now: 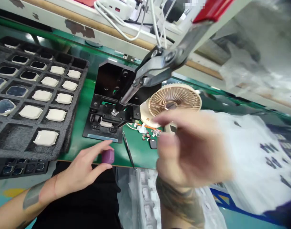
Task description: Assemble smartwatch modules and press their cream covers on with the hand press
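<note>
Between the thumb and fingers of my left hand is a small purple rounded block, held at the front edge of the green bench. My right hand is raised to the right, close to the camera and smeared by motion; whether it holds anything is unclear. In front of my left hand stands a black toggle press with a steel lever and a red handle. A cream watch-shaped piece sits under its clamp.
At left, a grey foam tray holds cream pieces and dark-faced watch bodies. Tweezers, small scraps and a dark watch-like piece lie on the bench. A beige fan stands behind my right hand. White sheeting covers the right side.
</note>
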A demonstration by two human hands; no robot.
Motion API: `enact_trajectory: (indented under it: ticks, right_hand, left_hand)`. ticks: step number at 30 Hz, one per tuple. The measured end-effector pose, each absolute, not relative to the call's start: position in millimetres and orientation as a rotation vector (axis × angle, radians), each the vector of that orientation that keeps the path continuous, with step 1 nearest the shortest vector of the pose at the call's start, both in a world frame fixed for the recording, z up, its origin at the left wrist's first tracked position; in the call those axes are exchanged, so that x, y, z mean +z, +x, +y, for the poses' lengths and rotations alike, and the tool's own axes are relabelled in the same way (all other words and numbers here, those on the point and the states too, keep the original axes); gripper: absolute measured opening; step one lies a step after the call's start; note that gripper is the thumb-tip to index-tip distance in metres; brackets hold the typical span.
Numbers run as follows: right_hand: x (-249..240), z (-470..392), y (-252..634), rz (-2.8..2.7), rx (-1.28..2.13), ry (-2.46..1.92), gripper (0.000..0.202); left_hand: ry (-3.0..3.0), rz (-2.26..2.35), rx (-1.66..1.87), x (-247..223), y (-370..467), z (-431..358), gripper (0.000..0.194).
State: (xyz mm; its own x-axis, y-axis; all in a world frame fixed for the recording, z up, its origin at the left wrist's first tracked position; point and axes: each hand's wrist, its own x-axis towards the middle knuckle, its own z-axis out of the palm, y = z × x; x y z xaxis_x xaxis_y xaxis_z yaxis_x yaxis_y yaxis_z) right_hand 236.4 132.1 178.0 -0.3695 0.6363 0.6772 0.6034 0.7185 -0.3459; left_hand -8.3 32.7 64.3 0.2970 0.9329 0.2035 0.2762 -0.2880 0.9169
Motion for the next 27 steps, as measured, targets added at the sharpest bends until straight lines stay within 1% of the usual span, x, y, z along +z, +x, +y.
enact_trajectory:
  ticks: [2, 4, 7, 9, 11, 13, 16, 18, 20, 23, 27]
  right_hand:
    - [156.7, 110.5, 242.7, -2.254, 0.061, -1.036, 0.022]
    - [123.7, 93.6, 250.2, -2.46, 0.037, -1.251, 0.026]
    - [75.5, 82.3, 269.3, -2.57, -0.032, -1.492, 0.025]
    - [59.3, 84.4, 283.6, -2.56, -0.058, -1.559, 0.022]
    - [58.1, 91.8, 290.8, -2.501, -0.11, -1.569, 0.021]
    - [65.6, 101.3, 284.8, -2.444, -0.117, -1.432, 0.023]
    - [76.9, 115.3, 250.9, -2.486, -0.017, -1.035, 0.04]
    - [78.8, 124.3, 221.7, -2.592, -0.019, -0.914, 0.047]
    - [76.2, 133.2, 197.0, -2.696, -0.047, -0.979, 0.046]
    - [67.5, 144.5, 176.5, -2.775, -0.008, -1.135, 0.038]
    - [56.0, 149.6, 170.8, -2.662, 0.068, -1.182, 0.032]
  left_hand:
    - [1.792, 1.201, 1.065, 60.2, -15.8, 30.6, 0.054]
    - [1.867, 1.24, 1.122, 58.4, -20.3, 32.4, 0.045]
    - [1.914, 1.246, 1.192, 60.9, -20.8, 40.5, 0.044]
    - [1.936, 1.271, 1.22, 64.5, -18.6, 45.8, 0.044]
    - [1.995, 1.316, 1.254, 67.1, -15.9, 48.7, 0.044]
    - [2.054, 1.368, 1.275, 67.4, -13.2, 48.7, 0.044]
    - [2.092, 1.426, 1.279, 64.5, -9.4, 45.6, 0.041]
    - [2.101, 1.441, 1.305, 63.0, -7.8, 43.0, 0.039]
    - [2.117, 1.452, 1.352, 63.2, -7.3, 41.0, 0.04]
    - [2.209, 1.471, 1.381, 64.9, -7.6, 39.9, 0.042]
    - [2.343, 1.527, 1.302, 61.5, -5.9, 39.1, 0.049]
